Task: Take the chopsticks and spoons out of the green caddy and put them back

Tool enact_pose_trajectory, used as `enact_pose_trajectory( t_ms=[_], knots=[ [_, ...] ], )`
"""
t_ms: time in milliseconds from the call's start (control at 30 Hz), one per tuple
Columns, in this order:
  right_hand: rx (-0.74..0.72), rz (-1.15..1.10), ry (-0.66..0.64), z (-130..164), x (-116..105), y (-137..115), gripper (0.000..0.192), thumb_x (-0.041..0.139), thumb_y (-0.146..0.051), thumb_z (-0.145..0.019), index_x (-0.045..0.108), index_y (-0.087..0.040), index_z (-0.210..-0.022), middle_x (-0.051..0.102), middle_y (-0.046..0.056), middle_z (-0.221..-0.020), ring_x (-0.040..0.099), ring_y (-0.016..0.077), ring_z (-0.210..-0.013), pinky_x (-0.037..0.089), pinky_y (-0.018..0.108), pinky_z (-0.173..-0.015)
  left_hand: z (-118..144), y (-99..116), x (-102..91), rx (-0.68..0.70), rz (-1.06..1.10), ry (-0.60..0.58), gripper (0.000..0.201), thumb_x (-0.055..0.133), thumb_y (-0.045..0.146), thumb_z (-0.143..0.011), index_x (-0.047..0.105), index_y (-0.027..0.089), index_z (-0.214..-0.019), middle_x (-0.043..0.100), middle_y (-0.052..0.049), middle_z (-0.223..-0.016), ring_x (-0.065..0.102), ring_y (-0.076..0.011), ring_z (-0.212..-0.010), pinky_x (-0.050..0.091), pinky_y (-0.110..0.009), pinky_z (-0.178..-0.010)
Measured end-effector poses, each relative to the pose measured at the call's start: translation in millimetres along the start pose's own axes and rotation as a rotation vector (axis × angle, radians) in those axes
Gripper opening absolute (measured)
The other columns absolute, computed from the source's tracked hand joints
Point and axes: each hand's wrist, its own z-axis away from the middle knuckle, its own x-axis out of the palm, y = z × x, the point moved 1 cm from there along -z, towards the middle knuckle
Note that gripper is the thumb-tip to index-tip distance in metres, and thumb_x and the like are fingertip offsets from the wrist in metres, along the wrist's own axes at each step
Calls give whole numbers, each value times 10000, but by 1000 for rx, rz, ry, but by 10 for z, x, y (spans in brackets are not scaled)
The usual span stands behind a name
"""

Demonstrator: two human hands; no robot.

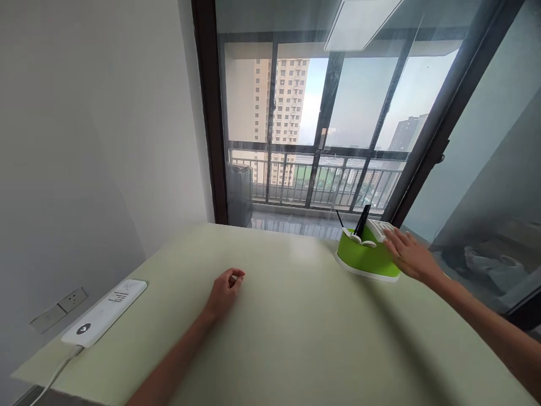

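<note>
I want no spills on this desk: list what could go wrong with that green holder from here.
1. The green holder sits near the table's far edge; a push from the right hand touching it could slide it off.
2. The dark pens stand loosely upright and might tip out if it is jolted.

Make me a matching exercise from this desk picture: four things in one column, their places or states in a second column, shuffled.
1. green plastic desk organiser
2. white power strip
3. left hand
4. right hand

A. curled loosely on the pale green tabletop
B. at the table's near left edge, cable trailing off
C. resting against the organiser's side
D. at the far right, holding dark pens

Pairs: 1-D, 2-B, 3-A, 4-C
</note>
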Motion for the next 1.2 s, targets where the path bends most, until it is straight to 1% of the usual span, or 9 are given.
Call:
enact_pose_trajectory(
  t_ms=[33,100,167,233,300,400,500,733,1200],
  knots=[
    [15,12,8,138,-1,-72,614,253,-477,-1042,510,-126,-1476,492,220,-1541,405,408,-1458,400,644,-1100,23,-15,-22,1,4,-6,317,517,432,-881,684,177,-969,606,4,-693,517,-147,-591,403,-261,-593],
    [18,22,16,494,57,-226,616,294,-446,-1028,427,-108,-1526,416,224,-1594,338,402,-1498,390,641,-1119,44,-51,-55,25,-3,-35,316,524,437,-875,687,178,-953,609,3,-696,521,-148,-604,400,-260,-597],
    [6,29,1,914,215,-354,652,330,-456,-1016,347,-108,-1567,310,207,-1656,323,377,-1513,385,577,-1157,38,-84,-73,50,-17,-69,315,535,443,-868,693,180,-936,622,-2,-709,529,-151,-623,402,-261,-609],
    [35,22,-28,1332,442,-434,683,311,-473,-1014,284,-111,-1594,266,203,-1675,326,379,-1512,407,568,-1145,26,-106,-81,49,-21,-86,323,534,452,-873,694,181,-944,643,-9,-734,533,-150,-626,401,-260,-609],
    [54,-17,-85,1685,674,-481,696,286,-494,-1012,293,-109,-1592,278,193,-1673,316,353,-1522,400,533,-1165,24,-113,-80,37,-16,-93,328,521,453,-883,688,183,-963,665,-17,-769,535,-147,-620,400,-259,-602],
    [82,-15,-195,2005,895,-522,705,240,-534,-1017,428,-93,-1534,402,186,-1617,303,344,-1530,330,543,-1210,32,-115,-77,38,-11,-105,322,517,447,-888,679,186,-984,694,-31,-829,556,-150,-640,419,-264,-620],
    [73,15,-263,2087,924,-566,716,228,-562,-1012,482,-127,-1521,435,141,-1608,300,326,-1534,278,545,-1235,22,-133,-85,40,8,-103,317,520,441,-885,666,189,-1011,714,-45,-878,608,-168,-711,451,-275,-672],
    [98,28,-276,2044,785,-688,749,163,-558,-1017,473,-125,-1543,388,120,-1638,277,293,-1546,258,514,-1245,-4,-151,-116,57,22,-101,288,497,433,-906,644,201,-994,697,-33,-822,638,-182,-743,462,-281,-686],
    [83,57,-273,2021,783,-695,726,175,-524,-1024,485,-109,-1533,427,135,-1614,296,295,-1539,281,519,-1232,39,-30,-121,56,-11,-111,231,472,370,-820,621,199,-868,586,11,-726,502,-137,-638,382,-245,-622]
  ],
)
